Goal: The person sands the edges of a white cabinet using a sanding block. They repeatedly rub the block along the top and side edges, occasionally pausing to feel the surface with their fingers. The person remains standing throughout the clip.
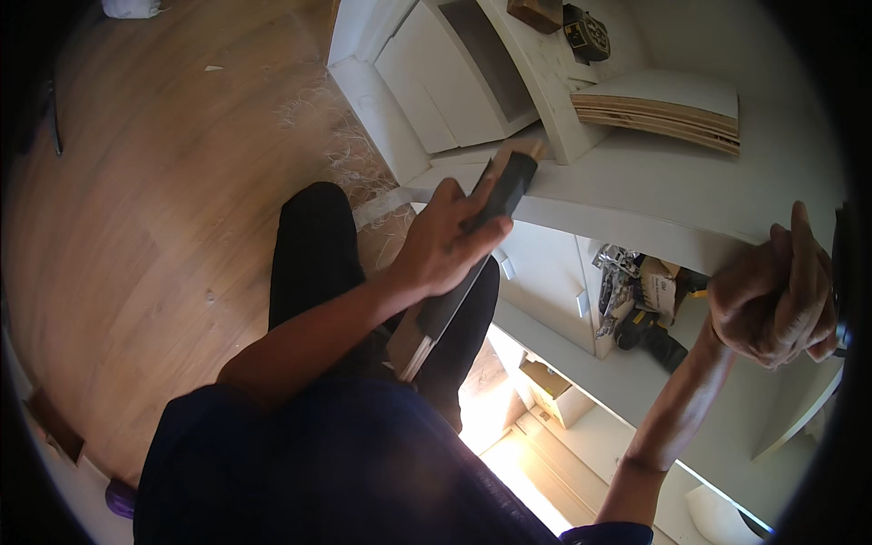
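Observation:
In my left hand (451, 234) is a long narrow bar (452, 300), dark grey on its broad face with pale wood showing at both ends. The fingers wrap round it, and it slants from my lap up to the edge of the white cabinet (627, 213). My right hand (772, 295) is raised over the cabinet at the right, slightly blurred. One finger points up while the others curl in, and whatever they may hold is hidden. A dark object (842, 263) stands beside its fingertips, only partly in view.
Thin boards (658, 113) lie stacked on the cabinet top, near a black-and-yellow battery pack (586, 34) and a wood block (538, 13). A lower compartment holds a cordless drill (649, 334), a small carton (658, 286) and crumpled silvery wrapping (616, 268). Shavings (350, 154) litter the wooden floor (173, 236).

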The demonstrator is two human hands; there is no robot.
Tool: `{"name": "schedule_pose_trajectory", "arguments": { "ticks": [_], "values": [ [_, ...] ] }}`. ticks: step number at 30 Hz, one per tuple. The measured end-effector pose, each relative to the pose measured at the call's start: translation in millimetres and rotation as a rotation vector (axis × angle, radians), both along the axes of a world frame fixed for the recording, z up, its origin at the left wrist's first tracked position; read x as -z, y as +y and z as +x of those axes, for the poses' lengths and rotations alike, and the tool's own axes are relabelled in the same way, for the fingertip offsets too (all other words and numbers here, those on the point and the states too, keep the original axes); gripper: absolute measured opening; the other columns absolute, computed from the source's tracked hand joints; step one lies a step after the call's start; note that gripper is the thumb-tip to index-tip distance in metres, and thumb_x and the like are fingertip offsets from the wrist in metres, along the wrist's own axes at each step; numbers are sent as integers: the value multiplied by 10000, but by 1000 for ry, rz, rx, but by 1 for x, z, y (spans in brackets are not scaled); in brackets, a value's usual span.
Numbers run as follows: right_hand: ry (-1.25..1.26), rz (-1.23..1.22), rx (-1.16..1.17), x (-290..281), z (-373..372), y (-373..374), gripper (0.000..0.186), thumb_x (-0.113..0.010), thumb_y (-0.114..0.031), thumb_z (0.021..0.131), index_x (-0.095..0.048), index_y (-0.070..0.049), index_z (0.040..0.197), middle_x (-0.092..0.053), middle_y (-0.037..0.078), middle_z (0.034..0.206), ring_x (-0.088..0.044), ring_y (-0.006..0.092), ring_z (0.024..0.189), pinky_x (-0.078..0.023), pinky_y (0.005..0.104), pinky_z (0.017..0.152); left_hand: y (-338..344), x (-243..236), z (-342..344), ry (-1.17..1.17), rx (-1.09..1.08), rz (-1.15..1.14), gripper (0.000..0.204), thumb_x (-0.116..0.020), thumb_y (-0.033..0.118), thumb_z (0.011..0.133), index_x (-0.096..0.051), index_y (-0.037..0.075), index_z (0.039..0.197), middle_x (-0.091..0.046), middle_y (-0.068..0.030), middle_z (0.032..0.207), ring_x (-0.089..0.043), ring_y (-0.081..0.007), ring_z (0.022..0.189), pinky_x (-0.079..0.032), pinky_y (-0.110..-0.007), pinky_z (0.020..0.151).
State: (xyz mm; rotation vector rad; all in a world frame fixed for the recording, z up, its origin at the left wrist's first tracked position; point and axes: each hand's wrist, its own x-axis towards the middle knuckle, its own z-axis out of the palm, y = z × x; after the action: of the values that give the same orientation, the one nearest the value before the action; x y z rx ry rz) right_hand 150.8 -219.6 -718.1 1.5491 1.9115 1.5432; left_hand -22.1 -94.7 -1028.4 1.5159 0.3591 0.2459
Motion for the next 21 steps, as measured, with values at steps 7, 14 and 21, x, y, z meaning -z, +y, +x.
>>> {"name": "schedule_pose_trajectory", "arguments": {
  "ticks": [7, 14, 21],
  "values": [
    [-118, 157, 78, 20, -1, 22, 174, -745, -132, 880, -825, -215, 1010, -770, -138, 825, -692, 69, 780, -411, 247, 836, 6, -20, -16, -85, -57, 79, 631, -678, 505, 1038, -687, 15, 1436, -512, -100, 926, -523, -210, 920, -466, -393, 826],
    [-30, 233, 78, 23, -3, 18, 241, -756, -219, 807, -838, -294, 1021, -691, -148, 798, -667, 53, 853, -334, 302, 962, 7, 1, 27, -124, -66, 32, 633, -677, 483, 1034, -659, 2, 1444, -483, -68, 934, -492, -192, 896, -441, -357, 819],
    [13, 267, 111, 27, -12, 10, 253, -740, -201, 904, -824, -320, 1111, -674, -156, 772, -654, 34, 881, -263, 317, 1068, -22, -49, -20, -439, -68, -45, 714, -764, 415, 1010, -584, -42, 1529, -449, -73, 975, -470, -171, 929, -448, -302, 813]
  ]
}}
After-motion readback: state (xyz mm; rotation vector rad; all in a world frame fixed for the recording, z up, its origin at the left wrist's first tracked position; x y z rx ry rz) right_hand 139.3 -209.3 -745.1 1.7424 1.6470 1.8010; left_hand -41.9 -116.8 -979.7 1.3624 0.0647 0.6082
